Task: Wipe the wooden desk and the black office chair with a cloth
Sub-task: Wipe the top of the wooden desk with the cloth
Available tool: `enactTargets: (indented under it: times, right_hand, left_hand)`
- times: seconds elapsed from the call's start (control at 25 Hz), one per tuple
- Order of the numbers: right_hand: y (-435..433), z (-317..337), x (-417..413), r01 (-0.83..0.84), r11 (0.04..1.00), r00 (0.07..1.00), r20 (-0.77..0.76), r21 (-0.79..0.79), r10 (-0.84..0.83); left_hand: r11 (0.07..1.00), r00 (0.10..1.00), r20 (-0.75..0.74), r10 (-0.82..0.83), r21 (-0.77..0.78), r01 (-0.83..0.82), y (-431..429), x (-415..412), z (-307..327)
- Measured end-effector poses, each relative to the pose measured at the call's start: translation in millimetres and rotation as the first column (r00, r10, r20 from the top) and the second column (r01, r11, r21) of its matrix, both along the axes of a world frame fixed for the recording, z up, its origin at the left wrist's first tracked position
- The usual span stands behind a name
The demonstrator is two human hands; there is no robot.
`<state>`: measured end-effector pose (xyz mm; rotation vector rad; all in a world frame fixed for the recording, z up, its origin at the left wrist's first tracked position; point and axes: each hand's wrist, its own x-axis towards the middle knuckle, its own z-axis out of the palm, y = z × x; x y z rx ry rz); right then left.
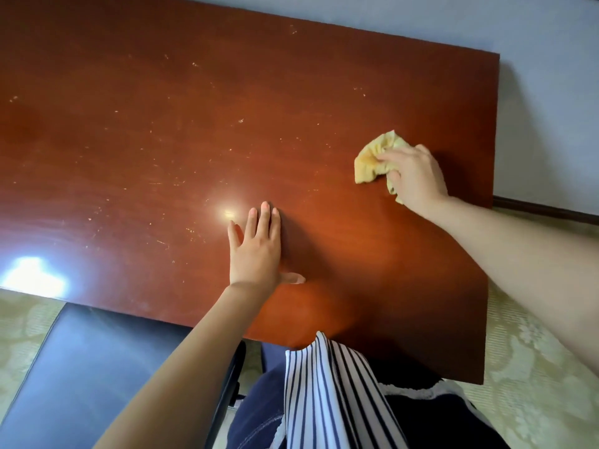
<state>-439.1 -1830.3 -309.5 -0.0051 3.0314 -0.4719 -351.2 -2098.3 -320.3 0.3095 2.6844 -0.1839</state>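
Observation:
The reddish-brown wooden desk fills most of the view, its top marked with small scratches and light glare. My right hand grips a crumpled yellow cloth and presses it on the desk near the right edge. My left hand lies flat on the desk, fingers straight, near the front edge. The black office chair stands at the lower left, its seat partly under the desk's front edge.
A pale wall runs behind the desk's right end, with a dark baseboard below it. Patterned beige flooring shows on the right and at the far left. My striped top hangs at the desk's front edge.

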Motion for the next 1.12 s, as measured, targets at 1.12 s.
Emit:
enactTargets:
  times: [1.12]
  right_hand:
    - [-38.4, -14.6, 131.7, -0.602, 0.796, 0.792, -0.182, -0.068, 0.583]
  left_hand:
    - [0.987, 0.989, 0.109, -0.097, -0.12, 0.11, 2.6, -25.9, 26.5]
